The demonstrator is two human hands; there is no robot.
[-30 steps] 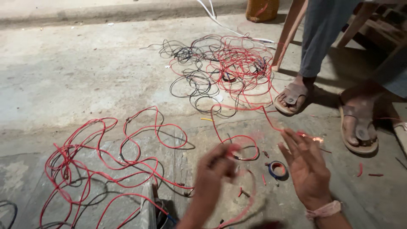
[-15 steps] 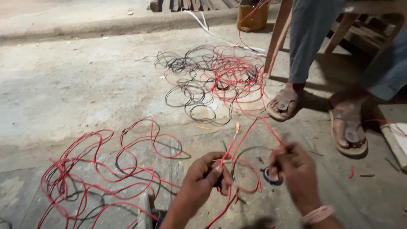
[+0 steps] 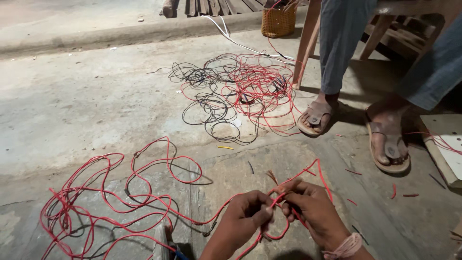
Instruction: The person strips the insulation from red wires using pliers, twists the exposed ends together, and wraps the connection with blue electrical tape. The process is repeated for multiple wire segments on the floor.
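The red wire (image 3: 281, 195) is pinched between both hands low in the view, its bare copper end (image 3: 272, 176) sticking up just above the knuckles. The left hand (image 3: 245, 219) has its fingers (image 3: 262, 214) closed on the wire; the right hand (image 3: 313, 212) likewise grips it with fingers curled tight, the two hands touching. From the hands the wire trails left into a loose red tangle (image 3: 110, 192) on the concrete floor (image 3: 72, 106). Well beyond the hands lies a mixed heap of red and black wire (image 3: 240, 91). Right of that heap stand another person's sandalled feet (image 3: 356, 130); behind it sits a woven basket (image 3: 278, 21).
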